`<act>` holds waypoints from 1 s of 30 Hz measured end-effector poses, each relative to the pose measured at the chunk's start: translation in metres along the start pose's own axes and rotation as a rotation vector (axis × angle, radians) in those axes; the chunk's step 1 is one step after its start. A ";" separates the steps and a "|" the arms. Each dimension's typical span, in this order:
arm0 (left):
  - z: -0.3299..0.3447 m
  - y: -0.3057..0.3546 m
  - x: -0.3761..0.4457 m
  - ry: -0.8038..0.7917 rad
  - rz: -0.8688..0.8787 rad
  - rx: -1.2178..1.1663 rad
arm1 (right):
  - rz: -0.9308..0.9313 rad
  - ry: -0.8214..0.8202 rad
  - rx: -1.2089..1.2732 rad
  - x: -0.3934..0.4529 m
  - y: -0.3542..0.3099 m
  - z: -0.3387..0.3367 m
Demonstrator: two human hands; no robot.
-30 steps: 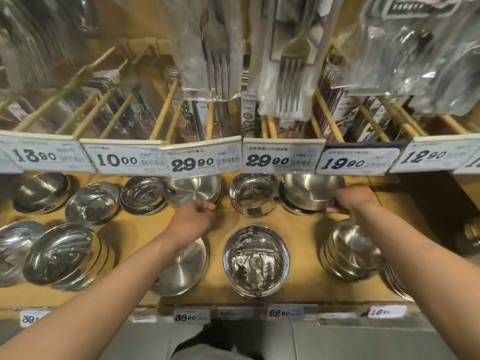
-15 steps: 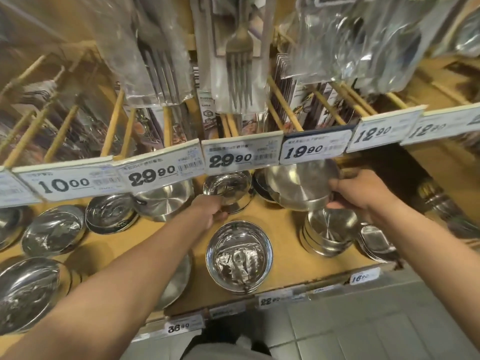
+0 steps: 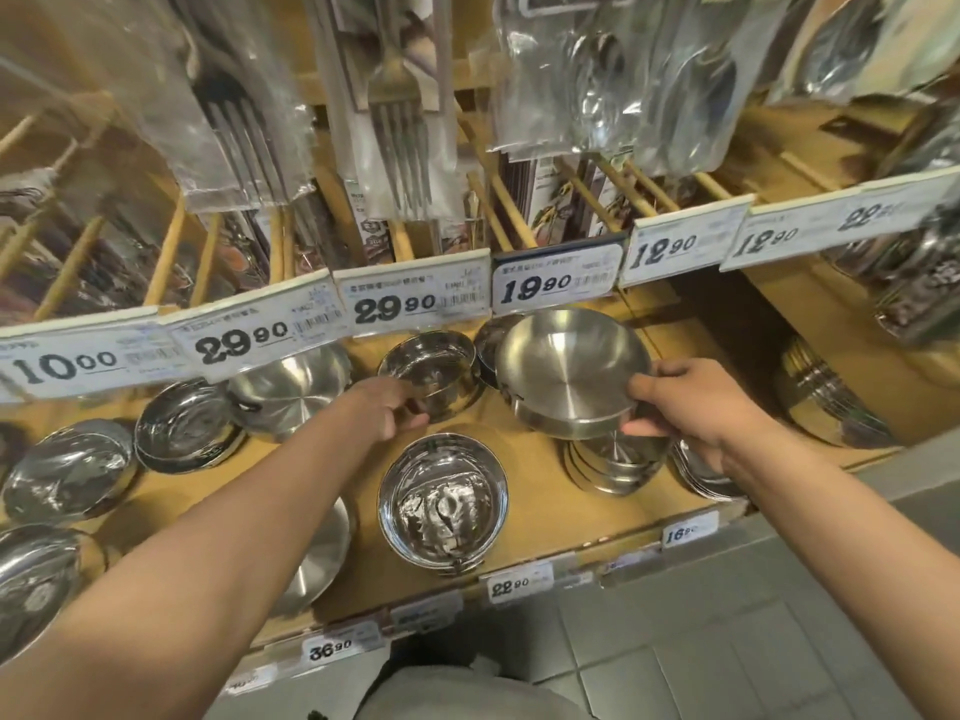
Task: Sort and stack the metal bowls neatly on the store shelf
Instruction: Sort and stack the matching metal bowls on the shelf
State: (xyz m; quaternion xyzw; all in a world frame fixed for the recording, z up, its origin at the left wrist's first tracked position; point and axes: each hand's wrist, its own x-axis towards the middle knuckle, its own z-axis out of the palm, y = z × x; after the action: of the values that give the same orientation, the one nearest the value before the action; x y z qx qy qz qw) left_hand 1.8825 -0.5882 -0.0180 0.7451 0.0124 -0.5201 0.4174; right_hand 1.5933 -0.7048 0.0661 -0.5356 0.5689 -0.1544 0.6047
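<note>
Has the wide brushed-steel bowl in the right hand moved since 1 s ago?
Yes. The wide brushed-steel bowl came out from under the 19.90 price tag, forward over the bowl stack.

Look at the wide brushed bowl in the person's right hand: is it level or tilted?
Tilted. The wide brushed bowl shows its inside toward the camera, far rim raised, while the right hand grips its right edge.

Upper shelf-edge price tags (image 3: 421, 301) — 10.00, 29.90, 29.90, 19.90, 12.90, 12.90; lower tags (image 3: 515, 583) — 36.90, 22.90.
</note>
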 end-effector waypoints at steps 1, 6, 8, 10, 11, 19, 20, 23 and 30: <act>0.000 0.000 -0.004 -0.001 0.005 0.007 | 0.006 -0.007 0.000 0.000 0.001 -0.001; -0.004 0.001 -0.023 0.005 0.032 -0.012 | 0.000 -0.036 -0.021 0.000 0.001 -0.004; -0.010 0.001 -0.032 0.001 0.052 -0.013 | -0.006 -0.060 -0.037 -0.002 -0.002 -0.006; -0.018 -0.002 -0.040 0.012 0.073 -0.015 | -0.009 -0.094 -0.031 -0.004 -0.004 -0.005; -0.022 -0.005 -0.045 0.028 0.082 -0.012 | -0.017 -0.106 -0.036 -0.004 -0.005 -0.005; -0.063 -0.044 -0.107 0.124 0.113 -0.138 | -0.041 -0.241 -0.152 -0.008 -0.010 0.027; -0.070 -0.051 -0.117 0.135 0.101 -0.149 | -0.035 -0.261 -0.143 -0.009 -0.011 0.035; -0.091 -0.074 -0.144 0.145 0.056 -0.161 | -0.066 -0.324 -0.174 -0.010 -0.014 0.058; -0.144 -0.123 -0.188 0.280 0.011 -0.196 | -0.079 -0.494 -0.155 -0.016 -0.019 0.123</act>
State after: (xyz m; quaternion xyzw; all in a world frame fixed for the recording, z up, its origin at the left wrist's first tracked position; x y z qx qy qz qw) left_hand 1.8506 -0.3391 0.0705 0.7660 0.1171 -0.4049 0.4853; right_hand 1.7014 -0.6413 0.0631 -0.6234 0.3928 0.0014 0.6761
